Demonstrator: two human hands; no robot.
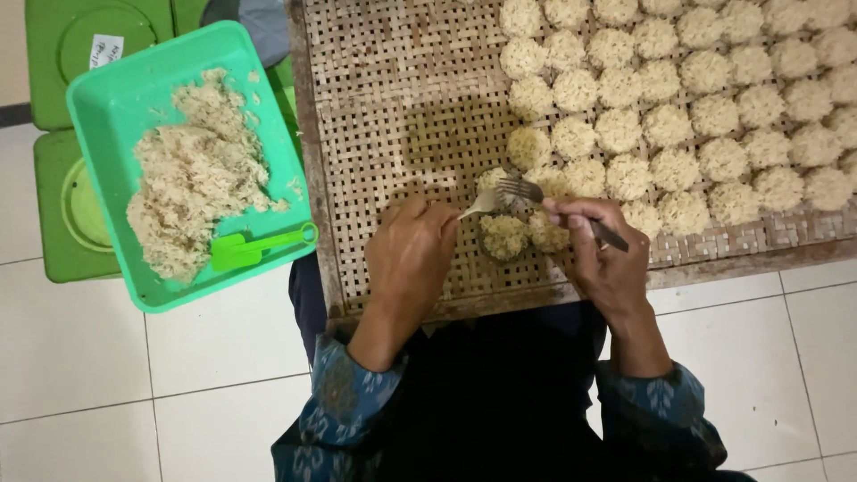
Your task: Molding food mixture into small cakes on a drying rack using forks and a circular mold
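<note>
Between both hands' fingers, left (pixel 412 250) pinching a pale fork (pixel 479 205), right (pixel 600 254) a dark fork (pixel 527 190): a rice round (pixel 503 236).

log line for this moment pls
left hand: holds pale fork | right hand: holds metal fork | both over noodle round on woven tray

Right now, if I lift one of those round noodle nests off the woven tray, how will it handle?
A noodle nest is probably light and crumbly: it looks like loose strands pressed together, like the heap in the green tub. It likely won't roll, sitting flat on the woven tray. The nests sit packed close, so lifting one may nudge its neighbours.
</note>
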